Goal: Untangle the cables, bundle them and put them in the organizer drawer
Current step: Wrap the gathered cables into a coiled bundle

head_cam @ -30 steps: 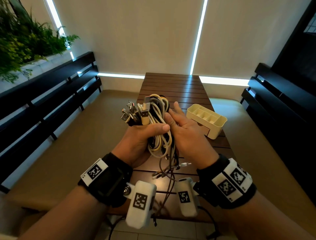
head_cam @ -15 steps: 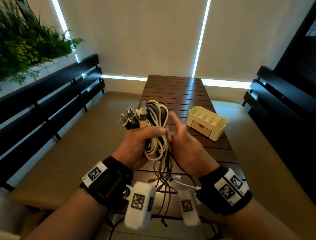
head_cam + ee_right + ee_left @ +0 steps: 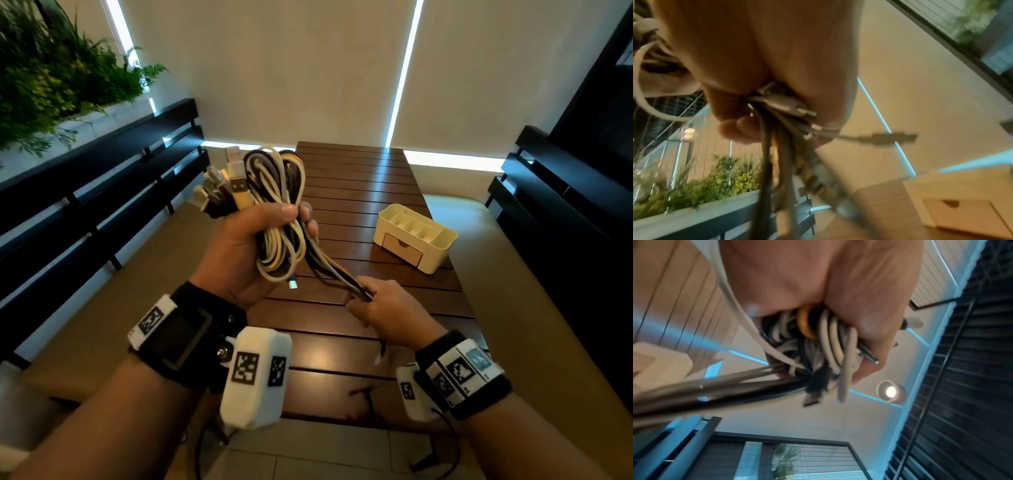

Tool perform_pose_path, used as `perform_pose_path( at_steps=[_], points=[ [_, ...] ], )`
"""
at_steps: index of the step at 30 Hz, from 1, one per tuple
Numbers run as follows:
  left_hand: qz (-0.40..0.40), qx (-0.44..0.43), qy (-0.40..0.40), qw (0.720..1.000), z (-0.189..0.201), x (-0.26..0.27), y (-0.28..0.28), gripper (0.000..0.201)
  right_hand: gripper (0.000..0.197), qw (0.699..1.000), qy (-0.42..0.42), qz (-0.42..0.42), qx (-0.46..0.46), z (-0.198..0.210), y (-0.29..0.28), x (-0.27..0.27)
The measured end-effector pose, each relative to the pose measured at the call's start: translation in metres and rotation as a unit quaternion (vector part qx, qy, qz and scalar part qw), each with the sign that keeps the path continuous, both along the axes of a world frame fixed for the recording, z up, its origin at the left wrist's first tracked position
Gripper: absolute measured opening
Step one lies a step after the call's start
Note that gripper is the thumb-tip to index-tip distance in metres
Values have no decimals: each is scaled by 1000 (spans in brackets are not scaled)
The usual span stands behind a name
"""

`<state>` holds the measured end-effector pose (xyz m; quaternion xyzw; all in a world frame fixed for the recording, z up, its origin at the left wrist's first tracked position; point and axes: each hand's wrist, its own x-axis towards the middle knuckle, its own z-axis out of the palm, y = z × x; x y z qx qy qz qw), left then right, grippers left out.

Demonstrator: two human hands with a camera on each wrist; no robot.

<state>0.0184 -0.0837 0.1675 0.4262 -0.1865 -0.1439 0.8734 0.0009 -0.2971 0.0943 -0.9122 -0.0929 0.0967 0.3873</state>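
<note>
My left hand (image 3: 263,236) grips a coiled bundle of white, grey, black and yellow cables (image 3: 277,202) held up above the wooden table (image 3: 359,192), with several USB plugs (image 3: 222,185) sticking out at its upper left. The left wrist view shows the same cable loops (image 3: 818,340) packed in the fist. Loose cable tails (image 3: 335,274) run down and right from the bundle into my right hand (image 3: 380,305), which grips them in a fist low over the table. In the right wrist view the cable ends (image 3: 789,110) and plugs poke out of that fist. The cream organizer (image 3: 414,236) stands on the table to the right, its drawer (image 3: 400,248) closed.
Dark benches (image 3: 102,192) line both sides of the table, with another bench (image 3: 561,205) on the right. A planter with green plants (image 3: 51,82) sits at upper left. Blinds (image 3: 274,68) hang behind the table's far end.
My right hand left the bundle, slid down and right along the loose tails and now grips them taut. The left hand lifted the coiled bundle higher.
</note>
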Motion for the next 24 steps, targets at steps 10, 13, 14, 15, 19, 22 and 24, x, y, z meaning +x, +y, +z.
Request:
perform_pose_path(
  at_steps=[10, 13, 14, 15, 19, 22, 24],
  points=[
    [84, 60, 46, 994, -27, 16, -3, 11, 95, 999, -31, 30, -29, 4, -16, -3],
    [131, 61, 70, 987, -35, 22, -1, 13, 80, 984, -143, -70, 81, 20, -13, -15],
    [140, 64, 75, 985, -37, 23, 0, 13, 70, 974, -163, -100, 122, 24, -8, -19],
    [147, 70, 77, 984, -38, 24, 0, 16, 61, 968, -157, -124, 152, 26, -1, -23],
    [155, 75, 66, 983, -38, 24, -3, 21, 64, 974, 40, -109, 197, 26, 26, -34],
    [163, 77, 41, 983, -36, 21, -8, 22, 66, 961, 113, -86, 237, 23, 39, -33],
    [162, 76, 26, 983, -34, 18, -9, 22, 64, 938, 164, -90, 294, 23, 43, -30]
  ],
)
